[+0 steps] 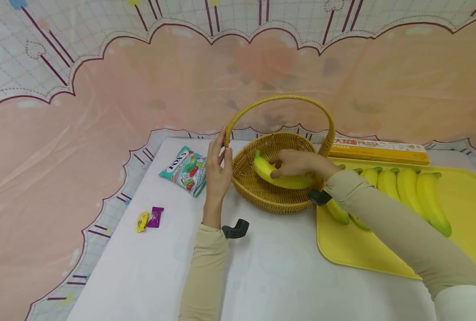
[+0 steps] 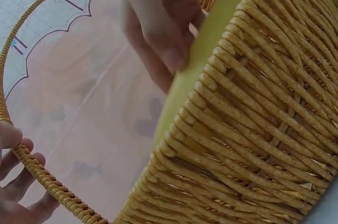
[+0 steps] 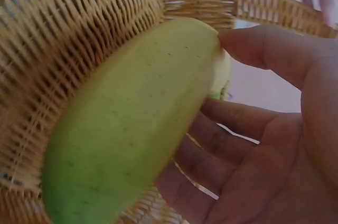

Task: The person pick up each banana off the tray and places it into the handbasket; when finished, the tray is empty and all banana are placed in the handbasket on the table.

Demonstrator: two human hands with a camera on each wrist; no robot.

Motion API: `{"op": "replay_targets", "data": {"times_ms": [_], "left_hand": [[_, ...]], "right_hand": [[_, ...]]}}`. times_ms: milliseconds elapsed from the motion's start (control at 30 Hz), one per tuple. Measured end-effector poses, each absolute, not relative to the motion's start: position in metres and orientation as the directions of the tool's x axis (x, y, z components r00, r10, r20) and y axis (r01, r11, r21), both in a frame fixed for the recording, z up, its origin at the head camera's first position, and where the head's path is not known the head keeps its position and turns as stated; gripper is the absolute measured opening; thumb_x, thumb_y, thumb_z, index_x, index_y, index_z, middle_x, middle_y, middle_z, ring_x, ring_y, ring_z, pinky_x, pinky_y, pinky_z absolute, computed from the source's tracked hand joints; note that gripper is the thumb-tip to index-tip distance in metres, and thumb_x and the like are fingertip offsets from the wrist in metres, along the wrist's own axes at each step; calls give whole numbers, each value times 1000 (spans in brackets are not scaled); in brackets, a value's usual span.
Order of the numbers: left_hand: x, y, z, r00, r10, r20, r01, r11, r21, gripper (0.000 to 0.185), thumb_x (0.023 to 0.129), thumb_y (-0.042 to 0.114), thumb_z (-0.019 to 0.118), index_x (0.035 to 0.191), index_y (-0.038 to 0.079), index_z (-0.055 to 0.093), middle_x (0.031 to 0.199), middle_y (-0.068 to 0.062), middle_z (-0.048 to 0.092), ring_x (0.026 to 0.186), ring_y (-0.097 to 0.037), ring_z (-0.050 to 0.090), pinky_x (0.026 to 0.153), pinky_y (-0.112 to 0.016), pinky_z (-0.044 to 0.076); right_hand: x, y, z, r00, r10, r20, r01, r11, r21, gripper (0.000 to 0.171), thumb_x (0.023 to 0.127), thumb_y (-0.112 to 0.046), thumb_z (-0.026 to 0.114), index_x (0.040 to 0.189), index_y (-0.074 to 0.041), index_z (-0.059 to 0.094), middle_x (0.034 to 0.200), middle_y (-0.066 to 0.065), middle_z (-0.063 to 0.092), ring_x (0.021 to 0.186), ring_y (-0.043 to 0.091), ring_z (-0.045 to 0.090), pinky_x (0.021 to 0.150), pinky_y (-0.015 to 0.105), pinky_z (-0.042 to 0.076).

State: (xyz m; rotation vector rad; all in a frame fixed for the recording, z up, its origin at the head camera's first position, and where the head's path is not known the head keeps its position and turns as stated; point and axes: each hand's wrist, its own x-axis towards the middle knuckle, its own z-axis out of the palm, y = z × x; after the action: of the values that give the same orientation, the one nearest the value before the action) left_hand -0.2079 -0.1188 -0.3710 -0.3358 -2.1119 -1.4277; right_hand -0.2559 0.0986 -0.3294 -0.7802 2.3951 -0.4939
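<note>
My right hand [image 1: 296, 162] pinches a yellow banana [image 1: 264, 169] between thumb and fingers, inside the mouth of a wicker basket [image 1: 276, 205]. Seen from the right wrist, the banana [image 3: 127, 123] has a green end and lies close over the woven inside. My left hand [image 1: 219, 171] holds the left side of the basket's tall arched handle [image 1: 280, 96]. In the left wrist view its thumb and fingers [image 2: 21, 155] wrap that handle. The basket's woven side [image 2: 264, 108] hides the lower part of the banana there.
Several bananas [image 1: 406, 191] lie in a row on a yellow tray [image 1: 374, 263] at the right. Behind it is a pasta box [image 1: 378, 154]. Left of the basket lie a teal candy bag [image 1: 187, 171], a purple candy [image 1: 155, 217] and a yellow candy [image 1: 142, 221].
</note>
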Motion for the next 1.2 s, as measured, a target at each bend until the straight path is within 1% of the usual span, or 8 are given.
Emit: {"op": "replay_targets", "data": {"times_ms": [133, 233, 400, 500, 633, 867, 1067, 1200], "left_hand": [[-210, -120, -374, -815, -95, 572, 496, 398, 772, 46, 100, 21, 45, 145, 28, 38, 131, -8, 51, 123, -20, 50, 98, -44, 48], [-210, -121, -374, -820, -96, 564, 492, 386, 781, 47, 100, 18, 46, 145, 26, 38, 132, -9, 51, 124, -22, 50, 98, -45, 47], [-209, -120, -373, -829, -100, 550, 479, 380, 792, 48, 99, 10, 46, 146, 20, 38, 132, -12, 50, 123, -25, 49, 99, -46, 46], [-209, -119, -373, -834, -97, 543, 471, 388, 793, 48, 99, 7, 45, 146, 14, 37, 133, -14, 49, 123, -26, 49, 100, -44, 46], [-210, -118, -373, -831, -90, 549, 478, 390, 787, 47, 99, 8, 44, 146, 10, 36, 133, -17, 49, 123, -28, 49, 101, -43, 45], [-210, -118, -371, -819, -84, 568, 496, 394, 774, 48, 100, 12, 45, 146, 20, 37, 129, -11, 51, 120, -23, 51, 97, -42, 48], [-210, -119, -373, -812, -79, 578, 507, 394, 766, 47, 100, 14, 44, 146, 20, 37, 128, -11, 52, 119, -23, 51, 95, -45, 48], [-209, -119, -373, -818, -84, 569, 495, 400, 772, 47, 100, 15, 44, 146, 22, 36, 129, -11, 51, 120, -22, 51, 95, -44, 49]], "right_hand": [[-262, 81, -337, -620, -653, -434, -446, 749, -490, 57, 90, -28, 56, 138, 1, 45, 133, 18, 54, 121, 29, 52, 102, 43, 42], [-265, 70, -344, -597, -662, -452, -465, 745, -478, 54, 89, -28, 57, 135, -1, 49, 126, 14, 58, 106, 23, 57, 91, 37, 48], [-267, 57, -355, -565, -656, -501, -433, 752, -496, 41, 87, -26, 59, 121, -3, 58, 94, 6, 58, 71, 12, 52, 64, 26, 49], [-267, 51, -360, -552, -643, -531, -397, 762, -511, 33, 86, -25, 60, 110, -3, 60, 83, 3, 52, 66, 11, 53, 62, 27, 53], [-266, 46, -363, -527, -629, -571, -349, 773, -529, 39, 87, -28, 61, 116, -2, 56, 93, 5, 55, 75, 14, 58, 70, 30, 55], [-263, 46, -362, -507, -609, -609, -319, 790, -524, 57, 91, -31, 58, 137, 0, 43, 123, 14, 55, 90, 18, 62, 78, 30, 56], [-256, 59, -356, -595, -637, -490, -383, 761, -524, 57, 96, -28, 50, 143, 2, 36, 137, 19, 49, 117, 29, 55, 97, 40, 48], [-248, 76, -348, -682, -640, -354, -408, 735, -543, 52, 96, -30, 51, 139, -2, 43, 131, 17, 55, 119, 30, 54, 99, 44, 45]]}}
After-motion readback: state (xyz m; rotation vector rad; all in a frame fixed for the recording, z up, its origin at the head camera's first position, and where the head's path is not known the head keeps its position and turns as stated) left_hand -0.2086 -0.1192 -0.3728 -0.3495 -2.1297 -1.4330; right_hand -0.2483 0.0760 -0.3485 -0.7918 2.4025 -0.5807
